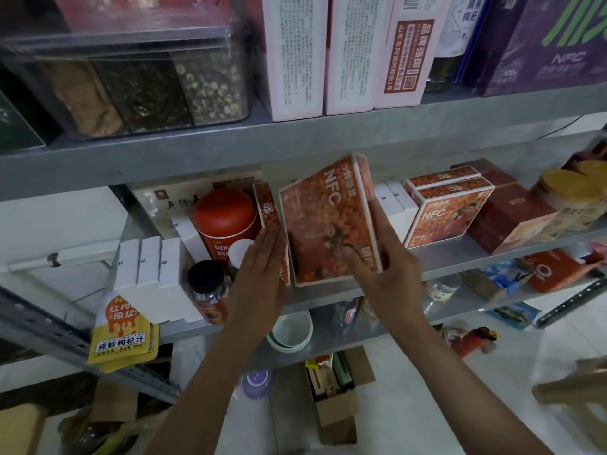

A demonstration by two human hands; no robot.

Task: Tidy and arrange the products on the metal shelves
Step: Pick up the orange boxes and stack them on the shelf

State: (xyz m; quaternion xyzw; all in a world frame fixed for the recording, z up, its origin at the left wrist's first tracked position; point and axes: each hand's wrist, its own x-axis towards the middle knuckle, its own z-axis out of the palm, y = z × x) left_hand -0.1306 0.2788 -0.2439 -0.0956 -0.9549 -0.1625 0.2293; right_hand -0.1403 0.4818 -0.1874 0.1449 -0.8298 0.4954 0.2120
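Orange box [328,221] is held tilted at the front of the middle shelf [440,256]. Its lower right edge is pinched by the right hand [387,261], thumb on the face. The left hand [259,270] is laid flat, fingers straight and together, against 1 neighbouring box [267,205]. Judged light, stiff and glossy; best gripped by the side edges.

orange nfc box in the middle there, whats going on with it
A person is tidying a metal shelf. Their right grip holds the orange NFC box, tilted, with its lower edge at the shelf's front. The left grip lies flat, fingers straight, against a second orange box standing just to its left. More matching boxes sit further right on the same shelf, and a red tin stands further left.
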